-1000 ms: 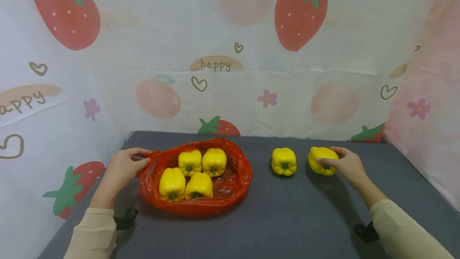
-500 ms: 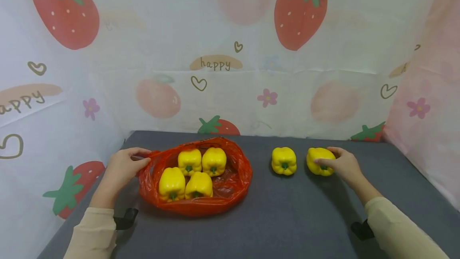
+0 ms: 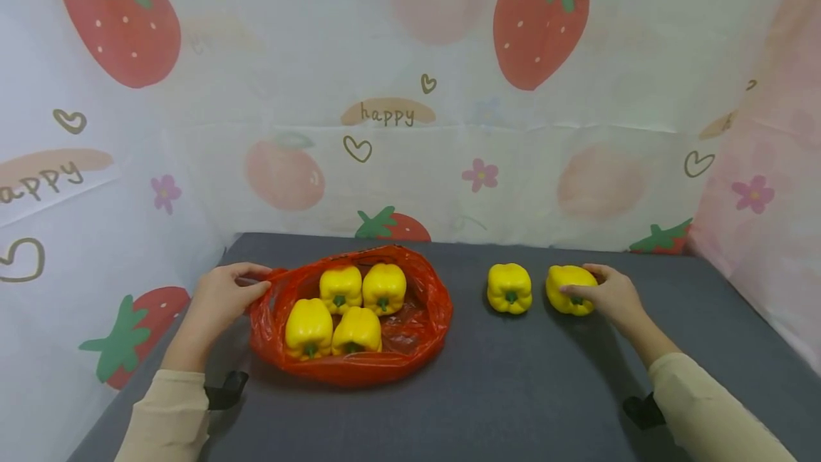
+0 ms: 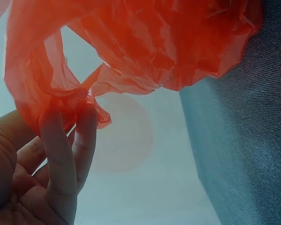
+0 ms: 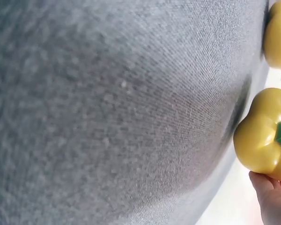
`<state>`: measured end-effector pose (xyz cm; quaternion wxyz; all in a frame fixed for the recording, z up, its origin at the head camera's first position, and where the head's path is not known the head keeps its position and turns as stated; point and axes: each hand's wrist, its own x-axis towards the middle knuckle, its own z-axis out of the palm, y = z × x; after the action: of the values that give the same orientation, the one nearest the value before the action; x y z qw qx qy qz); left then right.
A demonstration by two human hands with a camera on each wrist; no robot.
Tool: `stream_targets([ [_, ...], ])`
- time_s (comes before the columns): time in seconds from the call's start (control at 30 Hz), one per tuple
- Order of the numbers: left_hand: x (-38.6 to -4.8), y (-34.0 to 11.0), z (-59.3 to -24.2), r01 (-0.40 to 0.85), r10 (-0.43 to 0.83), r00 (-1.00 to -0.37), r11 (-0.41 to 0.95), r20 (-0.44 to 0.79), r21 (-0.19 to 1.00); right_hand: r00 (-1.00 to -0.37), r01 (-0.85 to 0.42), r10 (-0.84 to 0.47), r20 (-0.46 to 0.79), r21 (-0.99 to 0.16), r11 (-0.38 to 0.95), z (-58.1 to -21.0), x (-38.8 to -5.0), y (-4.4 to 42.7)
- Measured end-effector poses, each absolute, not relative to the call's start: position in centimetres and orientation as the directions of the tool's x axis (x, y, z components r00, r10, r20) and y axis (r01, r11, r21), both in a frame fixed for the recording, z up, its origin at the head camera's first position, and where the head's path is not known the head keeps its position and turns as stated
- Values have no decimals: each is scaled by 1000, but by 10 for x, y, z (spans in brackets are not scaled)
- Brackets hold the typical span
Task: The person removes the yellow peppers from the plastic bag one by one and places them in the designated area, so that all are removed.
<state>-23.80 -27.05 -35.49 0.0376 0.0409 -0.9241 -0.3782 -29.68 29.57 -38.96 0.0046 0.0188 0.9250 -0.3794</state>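
Observation:
A red plastic bag point(image 3: 346, 374) lies with its mouth wide, several yellow bell peppers point(image 3: 309, 326) inside. My left hand point(image 3: 221, 301) pinches the bag's left edge; in the left wrist view the fingers point(image 4: 58, 150) hold gathered red plastic point(image 4: 154, 47). On the right, my right hand point(image 3: 616, 298) grips a yellow pepper point(image 3: 568, 289) from its right side, thumb across the front. The right wrist view shows that pepper point(image 5: 260, 136) with fingertips point(image 5: 264, 185) against it. Another pepper point(image 3: 509, 289) stands between the bag and the gripped one, touching neither.
The dark grey tabletop point(image 3: 449, 412) runs back to a pale printed cloth point(image 3: 410, 184) with strawberries and hearts, which also hangs at both sides. A black band point(image 3: 226, 391) is at the left wrist, another dark piece point(image 3: 643, 412) at the right.
My right hand and the pepper it grips have shifted slightly left, nearer the lone pepper. The left hand and the bag have stayed in place.

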Motion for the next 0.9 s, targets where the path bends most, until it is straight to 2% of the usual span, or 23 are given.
stream_targets([
  [0.9,-238,-270,-356,-36,-100,-994,725,53,687,-998,47,-1,-68,-706,706,-391,-297,294],
])
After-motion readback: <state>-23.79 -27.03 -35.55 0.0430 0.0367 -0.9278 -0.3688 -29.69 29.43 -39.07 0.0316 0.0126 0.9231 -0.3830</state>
